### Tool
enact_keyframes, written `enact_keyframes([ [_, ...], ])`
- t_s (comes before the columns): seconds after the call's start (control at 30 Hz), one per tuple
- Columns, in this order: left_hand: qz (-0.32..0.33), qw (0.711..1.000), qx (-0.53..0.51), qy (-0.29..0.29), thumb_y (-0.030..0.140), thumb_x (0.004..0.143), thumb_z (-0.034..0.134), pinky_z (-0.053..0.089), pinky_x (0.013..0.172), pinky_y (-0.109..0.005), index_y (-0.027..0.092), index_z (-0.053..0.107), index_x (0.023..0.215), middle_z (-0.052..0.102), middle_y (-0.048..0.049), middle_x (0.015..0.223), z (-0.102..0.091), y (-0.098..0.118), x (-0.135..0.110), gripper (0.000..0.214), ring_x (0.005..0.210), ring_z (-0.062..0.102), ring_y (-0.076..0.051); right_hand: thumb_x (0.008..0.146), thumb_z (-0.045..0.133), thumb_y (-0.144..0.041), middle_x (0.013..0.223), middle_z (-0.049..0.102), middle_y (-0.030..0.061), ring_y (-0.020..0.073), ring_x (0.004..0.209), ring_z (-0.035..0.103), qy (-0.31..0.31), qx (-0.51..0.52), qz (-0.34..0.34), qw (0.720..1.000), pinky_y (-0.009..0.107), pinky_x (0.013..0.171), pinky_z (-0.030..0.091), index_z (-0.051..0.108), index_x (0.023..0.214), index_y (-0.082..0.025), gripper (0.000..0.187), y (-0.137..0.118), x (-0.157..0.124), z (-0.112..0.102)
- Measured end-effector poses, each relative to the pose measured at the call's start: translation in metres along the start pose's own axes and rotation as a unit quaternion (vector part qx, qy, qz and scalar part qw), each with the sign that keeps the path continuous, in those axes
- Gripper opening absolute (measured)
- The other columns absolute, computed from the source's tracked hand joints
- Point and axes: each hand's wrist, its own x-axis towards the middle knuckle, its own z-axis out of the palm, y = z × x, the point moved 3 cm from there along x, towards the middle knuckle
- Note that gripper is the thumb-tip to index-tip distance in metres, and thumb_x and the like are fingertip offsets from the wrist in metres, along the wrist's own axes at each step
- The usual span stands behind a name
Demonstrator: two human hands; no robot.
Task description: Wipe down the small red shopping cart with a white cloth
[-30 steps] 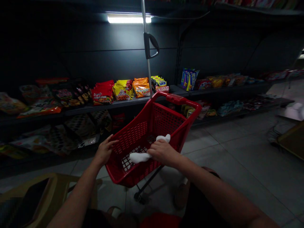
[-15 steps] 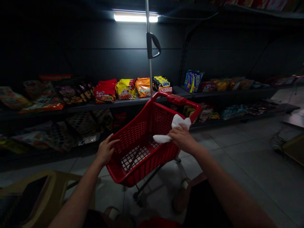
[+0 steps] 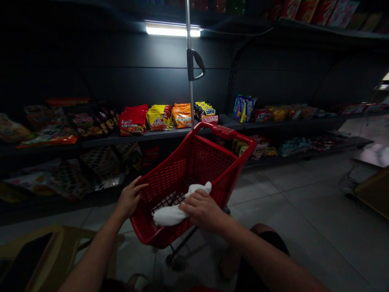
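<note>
A small red plastic shopping cart (image 3: 209,160) with perforated sides stands in front of me, its handle toward the far right. My left hand (image 3: 130,200) grips the cart's rim at the left end, some fingers reaching over the edge. Bunched in my right hand (image 3: 204,209) is a white cloth (image 3: 170,215), pressed against the near rim. One end of the cloth hangs over the basket's inside. The fingers of my right hand are closed around the cloth, and the rim beneath them is partly hidden.
Behind the cart runs a dark shelf (image 3: 106,140) with several snack packets (image 3: 158,117). A metal pole with a black grip (image 3: 194,65) rises at the cart's far side. A tan plastic stool (image 3: 68,243) bearing a dark flat object is at lower left. Tiled floor (image 3: 291,207) lies right.
My right hand has moved the white cloth left and toward me, from near the handle along the near rim. My left hand stays on the left end. The view has tilted slightly up.
</note>
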Motion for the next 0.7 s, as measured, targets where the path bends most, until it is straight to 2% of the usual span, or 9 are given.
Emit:
enact_keyframes([
  [0.1,-0.007,1.0,-0.016,0.005,0.023,0.083,0.045,0.041,0.116,-0.045,0.027,0.074,0.113,0.046,-0.0006,0.155,0.001,-0.002,0.0,0.043,0.133,0.053,-0.026,0.092,0.063,-0.042,0.118,0.068,0.0045,0.0214,0.122,0.053,0.017,-0.02,0.052,0.998,0.043,0.118,0.021,0.062,0.123,-0.025,0.036,0.047,-0.021,-0.029],
  [0.17,-0.009,1.0,-0.016,0.005,0.023,0.083,0.045,0.041,0.117,-0.045,0.027,0.074,0.114,0.046,-0.0012,0.155,0.001,0.0,0.0,0.042,0.134,0.052,-0.026,0.094,0.059,-0.045,0.121,0.068,0.005,0.0226,0.129,0.05,0.049,-0.063,0.1,0.992,0.047,0.121,0.016,0.065,0.12,-0.026,0.032,0.084,-0.035,-0.049],
  [0.27,-0.009,1.0,-0.01,0.004,0.026,0.085,0.045,0.039,0.117,-0.046,0.027,0.074,0.114,0.045,-0.0018,0.155,0.001,0.003,0.0,0.041,0.135,0.051,-0.026,0.099,0.051,-0.039,0.126,0.067,0.0059,0.0241,0.138,0.044,0.141,-0.141,0.189,0.962,0.05,0.123,0.013,0.07,0.109,-0.024,0.026,0.131,-0.05,-0.073],
  [0.33,-0.009,1.0,-0.002,0.003,0.028,0.086,0.045,0.039,0.117,-0.047,0.026,0.074,0.114,0.044,-0.0026,0.156,0.002,0.006,0.0,0.041,0.135,0.051,-0.027,0.1,0.049,-0.035,0.124,0.068,0.0057,0.0246,0.139,0.042,0.195,-0.153,0.235,0.94,0.051,0.123,0.013,0.071,0.104,-0.023,0.026,0.142,-0.051,-0.076],
  [0.37,-0.009,1.0,0.003,0.002,0.029,0.087,0.045,0.039,0.117,-0.047,0.026,0.074,0.114,0.043,-0.0029,0.157,0.003,0.008,0.0,0.041,0.135,0.051,-0.028,0.1,0.049,-0.034,0.12,0.07,0.0053,0.0247,0.138,0.043,0.212,-0.147,0.251,0.933,0.052,0.123,0.014,0.071,0.101,-0.022,0.025,0.138,-0.048,-0.073],
  [0.43,-0.009,1.0,0.014,0.001,0.029,0.087,0.045,0.039,0.117,-0.048,0.027,0.075,0.114,0.043,-0.0024,0.157,0.003,0.011,0.0,0.04,0.135,0.051,-0.029,0.1,0.049,-0.032,0.109,0.072,0.0044,0.0245,0.132,0.048,0.226,-0.118,0.266,0.93,0.052,0.123,0.014,0.071,0.096,-0.022,0.024,0.113,-0.037,-0.056],
  [0.53,-0.009,1.0,0.028,-0.001,0.027,0.086,0.047,0.037,0.118,-0.048,0.029,0.074,0.115,0.043,-0.0006,0.156,0.003,0.013,0.0,0.04,0.136,0.049,-0.028,0.099,0.05,-0.03,0.097,0.072,0.0018,0.0212,0.119,0.054,0.198,-0.04,0.238,0.95,0.051,0.123,0.013,0.068,0.095,-0.024,0.02,0.044,-0.014,-0.012],
  [0.63,-0.011,1.0,0.029,-0.001,0.026,0.085,0.048,0.037,0.118,-0.046,0.029,0.074,0.116,0.043,0.0,0.157,0.002,0.012,0.0,0.04,0.137,0.049,-0.027,0.1,0.05,-0.035,0.104,0.07,-0.0001,0.0187,0.117,0.053,0.156,0.031,0.188,0.969,0.048,0.123,0.009,0.066,0.107,-0.029,0.018,-0.033,0.005,0.031],
  [0.7,-0.009,1.0,0.024,-0.001,0.025,0.085,0.047,0.036,0.119,-0.045,0.028,0.073,0.116,0.042,-0.0004,0.157,0.0,0.009,-0.001,0.041,0.138,0.048,-0.026,0.1,0.05,-0.037,0.111,0.069,-0.0009,0.0184,0.119,0.051,0.136,0.041,0.137,0.98,0.048,0.123,0.009,0.062,0.118,-0.033,0.022,-0.07,0.014,0.049],
])
